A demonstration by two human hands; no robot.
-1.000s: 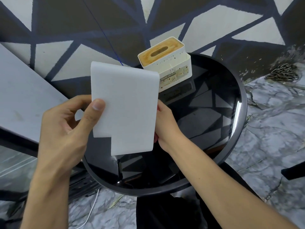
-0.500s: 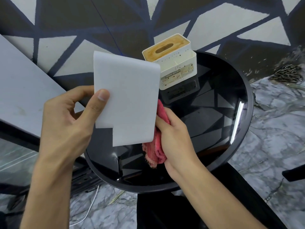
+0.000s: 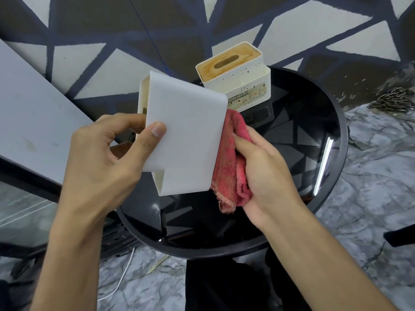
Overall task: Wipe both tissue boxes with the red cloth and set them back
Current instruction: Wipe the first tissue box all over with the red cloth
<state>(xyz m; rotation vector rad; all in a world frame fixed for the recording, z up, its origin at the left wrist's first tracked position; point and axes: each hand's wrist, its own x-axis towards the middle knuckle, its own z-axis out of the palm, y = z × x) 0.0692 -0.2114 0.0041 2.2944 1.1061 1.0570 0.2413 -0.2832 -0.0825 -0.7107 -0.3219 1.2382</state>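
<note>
My left hand (image 3: 107, 153) holds a white tissue box (image 3: 186, 135) tipped up above the round black table (image 3: 336, 153), its flat white underside facing me. The thumb presses on that face and the fingers wrap the left side. My right hand (image 3: 267, 173) grips a bunched red cloth (image 3: 231, 167) and presses it against the box's right side. A second tissue box (image 3: 238, 77), white with a wooden slotted lid, stands upright at the table's far edge, just behind the held one.
A grey slab (image 3: 33, 113) runs along the left, close to my left hand. Behind the table is a wall painted with dark and white triangles. The floor is grey marble, with a chain (image 3: 395, 99) at the right and a white cable (image 3: 121, 281) below.
The red cloth has come out from behind the held box and now lies along its right side. The box has tilted, showing its left wall. The view has moved closer.
</note>
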